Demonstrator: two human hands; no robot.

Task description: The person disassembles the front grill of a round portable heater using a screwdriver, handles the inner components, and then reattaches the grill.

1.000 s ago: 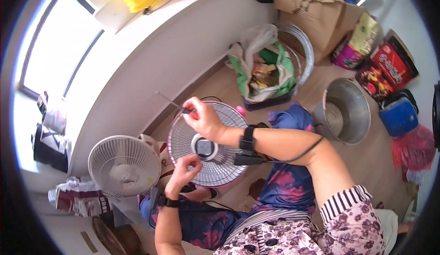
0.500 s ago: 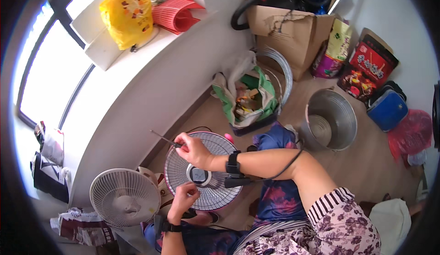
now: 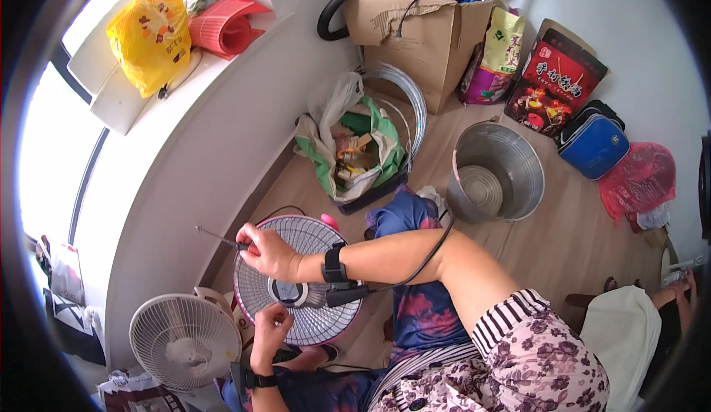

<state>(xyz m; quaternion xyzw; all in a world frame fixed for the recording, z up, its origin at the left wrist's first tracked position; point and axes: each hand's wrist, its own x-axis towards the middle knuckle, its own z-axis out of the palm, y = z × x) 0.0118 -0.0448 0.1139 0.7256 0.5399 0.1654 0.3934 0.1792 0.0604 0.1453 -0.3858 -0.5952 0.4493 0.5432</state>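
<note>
My right hand point(image 3: 268, 252) is closed around the dark handle of a screwdriver point(image 3: 216, 235), whose thin metal shaft points up and to the left. The hand is above a round heater point(image 3: 326, 323) with a wire grille, a pink rim and a grey centre cap. My left hand point(image 3: 271, 332) is by the heater's near left edge, with fingers curled and thumb and fingertips close together. Whether something small is between them I cannot make out. Both wrists wear black straps, and a cable runs from the right one.
A white fan point(image 3: 185, 342) is left of the heater. Beyond are a green-and-white bag point(image 3: 381, 138) of odds and ends, coiled tubing point(image 3: 415, 101), a metal bucket point(image 3: 526, 168) and a cardboard box point(image 3: 415, 49). Another person's arm point(image 3: 670, 297) shows at the right edge.
The view has swung to the right, so the surroundings sit further left. More of the other person shows at the right edge. My right hand keeps the screwdriver over the heater.
</note>
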